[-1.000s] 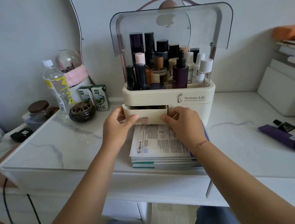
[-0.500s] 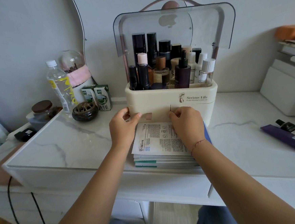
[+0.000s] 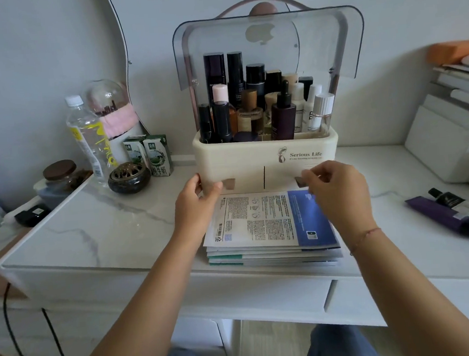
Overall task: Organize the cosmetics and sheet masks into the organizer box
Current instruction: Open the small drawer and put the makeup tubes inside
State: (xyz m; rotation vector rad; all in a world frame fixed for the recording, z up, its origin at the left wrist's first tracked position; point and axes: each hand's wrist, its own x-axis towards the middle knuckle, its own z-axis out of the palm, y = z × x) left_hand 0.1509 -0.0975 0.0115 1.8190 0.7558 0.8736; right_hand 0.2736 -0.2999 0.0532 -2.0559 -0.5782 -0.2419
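Two hands, left [image 3: 194, 202] touching organizer box [image 3: 254, 159], right [image 3: 338, 189] loosely curled, holding nothing, sheet masks [image 3: 265, 226] lying flat.

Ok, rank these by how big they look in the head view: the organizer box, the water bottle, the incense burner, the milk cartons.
1. organizer box
2. water bottle
3. milk cartons and incense burner: too alike to rank

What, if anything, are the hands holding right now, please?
Nothing is lifted. The left hand rests against the cream plastic organizer box's lower left corner; the right hand hovers empty at the right drawer tab.
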